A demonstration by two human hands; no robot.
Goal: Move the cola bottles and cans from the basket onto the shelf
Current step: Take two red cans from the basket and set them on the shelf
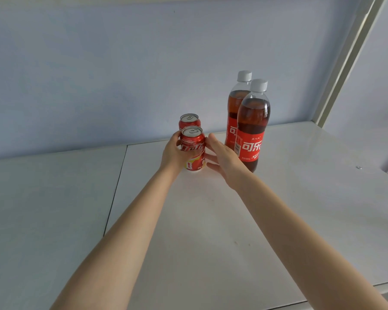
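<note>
Left hand gripping front can near shelf back edge, lining it before rear can; right hand, fingers straight, waiting just beside, probably steadying.

Looks like a shop or stockroom.
Told by the white board shelf with a seam down it, a bare pale-blue wall just behind the shelf, a pale metal upright at the shelf's right rear corner, and stock lined on the shelf: can behind can, bottle behind bottle.
</note>
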